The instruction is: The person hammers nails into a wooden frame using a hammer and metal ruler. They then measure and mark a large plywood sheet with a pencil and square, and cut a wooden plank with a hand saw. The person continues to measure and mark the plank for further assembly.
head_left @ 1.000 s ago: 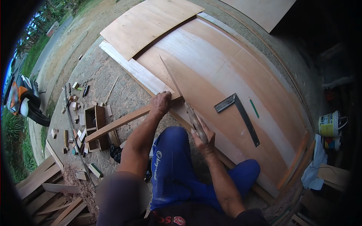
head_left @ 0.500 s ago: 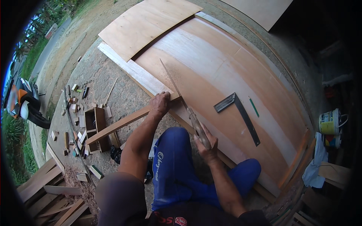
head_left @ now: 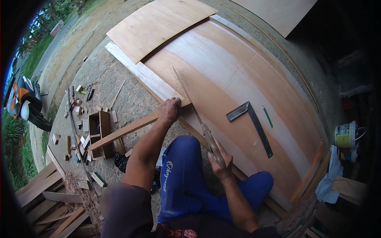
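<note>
My left hand [head_left: 170, 110] is closed over a long wooden strip [head_left: 129, 130], close to its far end. That end lies on the edge of a large wooden panel [head_left: 214, 75], while the strip's near end reaches out to a small wooden box [head_left: 105, 126]. In my right hand [head_left: 221, 162] is the wooden handle of a handsaw [head_left: 185, 88]. The blade slants up and away across the panel, touching or right beside the strip's end. Sawdust lies around the blade. To the right, a try square [head_left: 254, 123] and a green pencil [head_left: 268, 116] rest on the panel.
A loose plywood sheet [head_left: 158, 25] covers the panel's far end. Wood offcuts [head_left: 81, 142] litter the concrete around the box. Stacked boards [head_left: 47, 198] lie at lower left, a white bucket [head_left: 345, 135] stands at right, and a motorcycle [head_left: 29, 101] is at far left.
My right hand has drawn the handsaw back toward me and slightly right. My left hand stays on the wooden strip. The whole view has shifted a little.
</note>
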Demonstrator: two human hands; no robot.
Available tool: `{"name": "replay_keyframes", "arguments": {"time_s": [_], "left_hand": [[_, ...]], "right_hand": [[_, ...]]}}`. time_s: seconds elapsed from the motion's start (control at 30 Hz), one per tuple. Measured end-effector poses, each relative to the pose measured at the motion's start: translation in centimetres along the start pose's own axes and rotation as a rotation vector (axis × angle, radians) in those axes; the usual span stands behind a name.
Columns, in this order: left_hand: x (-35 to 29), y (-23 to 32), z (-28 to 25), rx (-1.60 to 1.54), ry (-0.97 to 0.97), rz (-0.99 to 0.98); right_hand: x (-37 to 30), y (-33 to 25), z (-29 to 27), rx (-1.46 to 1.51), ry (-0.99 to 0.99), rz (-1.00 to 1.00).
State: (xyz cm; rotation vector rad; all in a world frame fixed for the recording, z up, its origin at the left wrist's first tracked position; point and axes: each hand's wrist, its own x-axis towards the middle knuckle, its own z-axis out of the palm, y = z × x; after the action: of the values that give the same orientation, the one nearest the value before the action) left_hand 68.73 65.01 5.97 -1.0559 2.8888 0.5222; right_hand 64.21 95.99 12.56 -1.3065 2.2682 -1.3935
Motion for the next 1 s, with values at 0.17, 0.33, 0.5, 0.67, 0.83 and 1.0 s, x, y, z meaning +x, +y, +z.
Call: {"name": "replay_keyframes", "arguments": {"time_s": [0.17, 0.33, 0.5, 0.67, 0.83, 1.0], "left_hand": [[0.3, 1.0, 0.1, -0.015, -0.004, 0.023], [0.7, 1.5, -0.1, 0.008, -0.013, 0.024], [-0.5, 1.0, -1.5, 0.020, -0.041, -0.035], [-0.1, 0.6, 0.2, -0.014, -0.001, -0.001], [0.8, 1.4, 0.3, 0.015, 0.011, 0.031], [0.1, 0.4, -0.8, 0.028, 0.003, 0.008]], "right_hand": [[-10.4, -4.2, -8.3, -0.125, -0.256, 0.291], [4.4, 1.3, 2.5, 0.074, 0.034, 0.090], [-2.4, 0.1, -1.6, -0.043, -0.048, 0.019], [-10.5, -5.0, -9.5, -0.068, -0.322, 0.390], [5.4, 1.6, 3.1, 0.139, 0.041, 0.151], [-2.4, 0.1, -1.9, -0.035, -0.040, -0.004]]}}
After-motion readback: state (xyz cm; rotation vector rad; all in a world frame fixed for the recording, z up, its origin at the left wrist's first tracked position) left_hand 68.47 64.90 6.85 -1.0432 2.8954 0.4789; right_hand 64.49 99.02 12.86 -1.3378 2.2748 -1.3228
